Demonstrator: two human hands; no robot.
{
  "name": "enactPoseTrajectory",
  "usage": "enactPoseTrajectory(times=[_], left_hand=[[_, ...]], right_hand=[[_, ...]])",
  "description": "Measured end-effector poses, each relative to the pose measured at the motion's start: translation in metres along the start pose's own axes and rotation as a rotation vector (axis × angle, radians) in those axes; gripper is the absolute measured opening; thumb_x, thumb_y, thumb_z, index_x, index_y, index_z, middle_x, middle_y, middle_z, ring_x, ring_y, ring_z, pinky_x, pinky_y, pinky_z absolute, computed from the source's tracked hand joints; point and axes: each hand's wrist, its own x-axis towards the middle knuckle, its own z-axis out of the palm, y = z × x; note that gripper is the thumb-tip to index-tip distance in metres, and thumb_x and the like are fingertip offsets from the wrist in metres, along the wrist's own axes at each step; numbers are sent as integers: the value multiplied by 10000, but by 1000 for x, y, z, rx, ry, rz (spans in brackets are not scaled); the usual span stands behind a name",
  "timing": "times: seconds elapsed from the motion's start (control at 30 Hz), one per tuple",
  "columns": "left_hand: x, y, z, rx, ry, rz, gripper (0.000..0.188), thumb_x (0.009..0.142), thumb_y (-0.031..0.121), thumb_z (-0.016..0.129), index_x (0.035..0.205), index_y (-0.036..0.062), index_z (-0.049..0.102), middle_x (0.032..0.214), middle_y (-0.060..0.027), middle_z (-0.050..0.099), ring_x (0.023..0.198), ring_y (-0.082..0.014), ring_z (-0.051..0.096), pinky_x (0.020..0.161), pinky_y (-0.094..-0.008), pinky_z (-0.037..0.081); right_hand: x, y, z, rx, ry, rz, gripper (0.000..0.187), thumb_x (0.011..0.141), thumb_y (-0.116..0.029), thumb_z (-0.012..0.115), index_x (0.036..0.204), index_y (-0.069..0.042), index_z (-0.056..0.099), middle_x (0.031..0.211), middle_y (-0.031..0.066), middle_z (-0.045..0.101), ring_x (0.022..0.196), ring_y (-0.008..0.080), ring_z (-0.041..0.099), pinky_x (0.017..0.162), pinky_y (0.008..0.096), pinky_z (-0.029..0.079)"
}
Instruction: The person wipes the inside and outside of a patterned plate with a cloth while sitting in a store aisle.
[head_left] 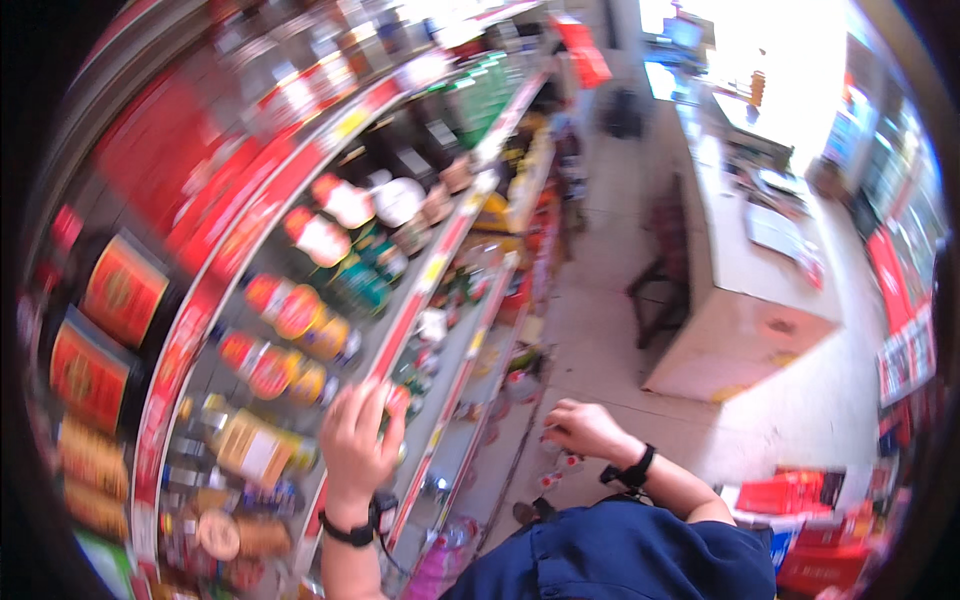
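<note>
My left hand (362, 440) is at the front edge of a shelf of bottles, with its fingers curled. A small red-and-green thing (397, 400) shows at its fingertips; blur hides what it is and how firmly it is gripped. Lower right of centre, my right hand (588, 430) hangs above the floor with its fingers bent inward. What it holds, if anything, is hidden. Just below it are small white-and-red things (560, 470), too blurred to name. Yellow-labelled bottles (270, 365) stand to the left of my left hand.
Tiered shelves with red edge strips (395, 345) run along the left, holding bottles, jars and green bottles (480, 95). A pale counter (765, 290) stands at the right, with a dark stool (665, 270) beside it. Red boxes (790, 492) are stacked at the lower right.
</note>
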Motion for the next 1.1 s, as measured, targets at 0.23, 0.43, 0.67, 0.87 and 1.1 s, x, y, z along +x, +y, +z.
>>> enactPoseTrajectory(times=[0.23,0.43,0.67,0.87,1.1], left_hand=[[1,37,127,-389,-356,-113,323,791,205,720,1070,57,652,1048,-130,650,924,-334,640,788,-396,517],[-23,57,212,-658,-601,-285,306,825,208,703,1073,38,642,1031,-151,653,945,-339,636,803,-387,509],[-92,69,339,-813,-877,-580,323,853,217,687,1087,1,632,1042,-178,657,983,-317,641,844,-361,501],[-214,84,449,-814,-1091,-816,358,864,245,683,1108,-9,624,1072,-185,663,1007,-310,644,864,-361,498],[-411,84,537,-728,-1117,-1080,317,894,181,663,1129,-25,610,1050,-138,669,987,-200,634,867,-296,484]], right_hand=[[-13,56,-19,14,7,71,176,844,-233,629,945,-89,642,864,107,589,763,326,621,679,432,516],[-34,118,-18,-9,-8,185,144,826,-225,623,875,-90,631,825,110,585,747,318,625,659,423,526],[-55,222,25,37,-167,351,171,812,-225,659,920,-92,655,854,116,592,757,337,620,667,430,512],[-92,323,95,45,-379,491,207,812,-224,653,946,-67,643,887,133,604,838,339,621,717,443,506],[-160,441,198,-11,-480,495,232,786,-269,650,914,-76,636,860,119,619,790,326,633,691,441,520]])
